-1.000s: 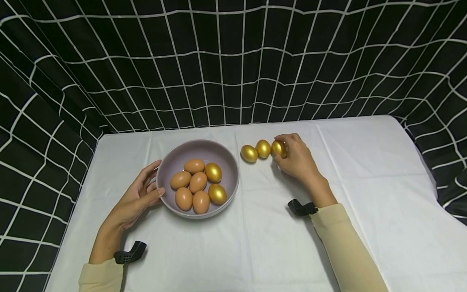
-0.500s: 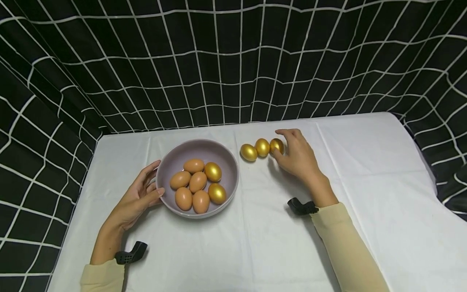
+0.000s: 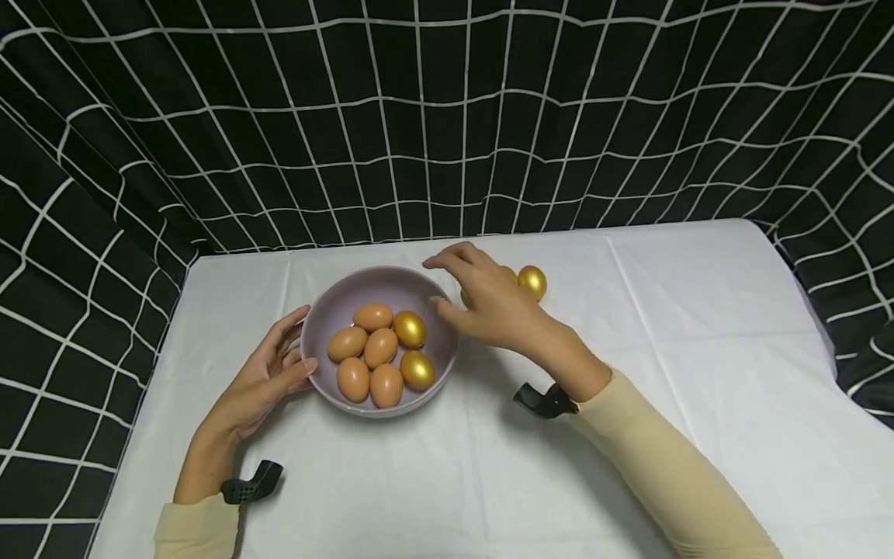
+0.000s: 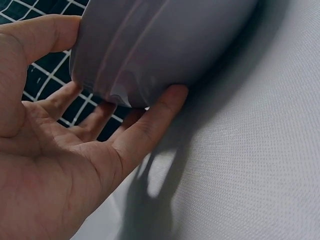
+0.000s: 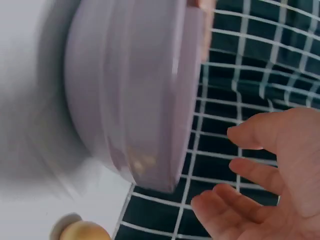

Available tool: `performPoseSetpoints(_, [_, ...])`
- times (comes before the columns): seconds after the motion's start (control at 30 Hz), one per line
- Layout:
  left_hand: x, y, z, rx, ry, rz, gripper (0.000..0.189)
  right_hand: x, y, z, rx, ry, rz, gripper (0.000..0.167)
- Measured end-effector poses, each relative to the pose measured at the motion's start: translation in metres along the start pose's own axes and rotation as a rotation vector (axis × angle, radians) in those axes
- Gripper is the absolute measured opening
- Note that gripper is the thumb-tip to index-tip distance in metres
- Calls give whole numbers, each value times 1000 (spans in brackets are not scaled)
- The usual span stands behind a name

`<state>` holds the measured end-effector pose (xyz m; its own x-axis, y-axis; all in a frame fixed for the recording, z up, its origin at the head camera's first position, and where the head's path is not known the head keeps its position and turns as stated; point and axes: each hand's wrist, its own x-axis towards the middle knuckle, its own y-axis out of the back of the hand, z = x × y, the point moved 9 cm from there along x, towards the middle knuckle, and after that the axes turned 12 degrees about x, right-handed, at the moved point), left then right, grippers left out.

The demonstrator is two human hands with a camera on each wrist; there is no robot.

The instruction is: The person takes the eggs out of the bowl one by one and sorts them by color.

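Note:
A mauve bowl [image 3: 380, 412] holds several brown eggs [image 3: 380, 348] and two gold eggs [image 3: 417, 369]. My left hand [image 3: 261, 376] holds the bowl's left side, thumb at the rim and fingers against the outer wall, as the left wrist view [image 4: 75, 150] also shows. Over the bowl's right rim is my right hand [image 3: 489, 299], fingers spread and nothing between them. In the right wrist view its fingers [image 5: 255, 175] stand apart from the bowl wall [image 5: 135, 90]. A gold egg [image 3: 532, 282] lies right of that hand; two others beside it are mostly hidden behind the hand.
A white cloth [image 3: 391, 489] covers the table. Black curtains with a white grid [image 3: 447, 132] stand behind it and on both sides. Each wrist wears a small black camera, one at the left [image 3: 253, 483] and one at the right [image 3: 545, 401].
My right hand has let go of the rightmost gold egg in the row and moved left to the bowl's rim. My left hand and the bowl have stayed in place.

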<state>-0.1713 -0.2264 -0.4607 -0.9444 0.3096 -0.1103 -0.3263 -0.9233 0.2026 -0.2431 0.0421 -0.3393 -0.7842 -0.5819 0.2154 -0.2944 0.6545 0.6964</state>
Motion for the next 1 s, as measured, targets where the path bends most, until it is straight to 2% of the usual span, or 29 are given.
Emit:
performPoseSetpoints(0.27, [-10,-2,-8,-37,12,31,80,25,-56,-10,-88,-24,-313,49])
performPoseSetpoints(0.5, [-11,0,-3,-34,-4,39,80,35,-88,-13,-276,-71,-543,35])
performPoseSetpoints(0.63, [-10,1,2,-28,-5,33,80,37,-95,-12,-321,-91,-592,31])
performPoseSetpoints(0.83, [-6,0,5,-6,3,20,80,37,-101,-9,-276,-88,-585,30])
performPoseSetpoints(1.0, [-2,-1,5,12,7,9,80,36,-101,-4,-282,-96,-581,39])
